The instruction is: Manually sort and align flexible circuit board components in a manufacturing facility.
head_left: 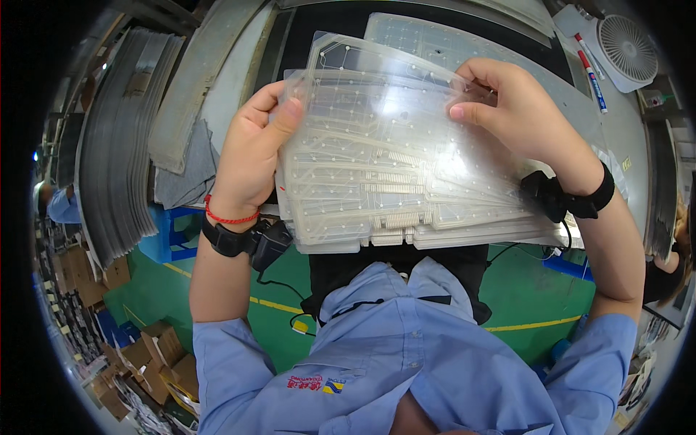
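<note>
My left hand (250, 148) pinches the left edge of a clear plastic circuit sheet (351, 119) between thumb and fingers. At the sheet's upper right, my right hand (518, 101) has its thumb and fingers closed on the edge. Fine printed lines and dots cover the film, and glare whitens part of it. Fanned beneath is a stack of similar circuit sheets (341, 225), with striped tabs showing near its front. How many films are between my fingers is hard to tell. Behind these, another circuit sheet (464, 51) lies flat on the worktable.
Tall piles of grey sheets (119, 145) stand at the left, beside a grey cloth (190, 170). A white fan (627, 51) sits at the back right, near a red and blue marker (593, 81). Cardboard boxes (156, 348) are on the lower left; a blue crate (170, 235) shows under the table.
</note>
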A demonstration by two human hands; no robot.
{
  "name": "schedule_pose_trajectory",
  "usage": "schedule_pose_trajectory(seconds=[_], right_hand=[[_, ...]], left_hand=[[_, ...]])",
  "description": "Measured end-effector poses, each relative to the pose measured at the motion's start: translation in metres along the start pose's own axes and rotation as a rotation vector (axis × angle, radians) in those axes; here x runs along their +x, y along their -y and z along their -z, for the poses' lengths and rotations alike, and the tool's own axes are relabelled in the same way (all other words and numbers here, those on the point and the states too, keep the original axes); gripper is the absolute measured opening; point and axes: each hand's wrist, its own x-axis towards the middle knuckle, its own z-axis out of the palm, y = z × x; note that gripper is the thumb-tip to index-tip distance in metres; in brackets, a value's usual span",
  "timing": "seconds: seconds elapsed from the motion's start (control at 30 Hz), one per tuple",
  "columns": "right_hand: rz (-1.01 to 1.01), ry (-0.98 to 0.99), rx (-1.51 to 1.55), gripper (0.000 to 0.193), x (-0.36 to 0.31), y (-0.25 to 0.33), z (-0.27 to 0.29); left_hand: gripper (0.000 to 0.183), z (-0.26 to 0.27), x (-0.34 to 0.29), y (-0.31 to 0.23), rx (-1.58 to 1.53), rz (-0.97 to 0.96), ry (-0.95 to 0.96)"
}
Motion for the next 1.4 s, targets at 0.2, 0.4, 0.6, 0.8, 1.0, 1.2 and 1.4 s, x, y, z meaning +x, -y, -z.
schedule_pose_trajectory(seconds=[0.2,0.4,0.6,0.8,1.0,1.2,1.4], right_hand=[[0.031,-0.026,0.023,0.021,-0.001,-0.006,0.002],[-0.042,0.026,0.002,0.025,-0.002,0.0,0.01],[0.108,-0.066,0.054,0.042,-0.003,-0.007,0.001],[-0.135,-0.059,-0.125,0.037,-0.003,0.011,0.016],[-0.033,-0.147,0.018,0.027,-0.012,-0.004,0.033],[-0.011,-0.036,0.144,0.028,-0.014,-0.005,0.025],[0.004,-0.041,-0.071,0.036,-0.011,-0.003,0.014]], left_hand=[[0.032,-0.003,-0.002,-0.004,0.042,0.015,-0.004],[0.031,0.01,0.002,0.003,0.03,0.039,0.023],[0.049,0.008,0.0,-0.007,-0.102,0.065,0.075],[0.072,0.006,-0.015,-0.015,-0.118,-0.101,0.352],[0.058,0.012,-0.008,-0.011,-0.003,0.152,0.172],[0.05,0.005,-0.008,-0.011,-0.034,0.079,0.157],[0.048,0.003,-0.009,-0.009,0.076,0.047,0.082]])
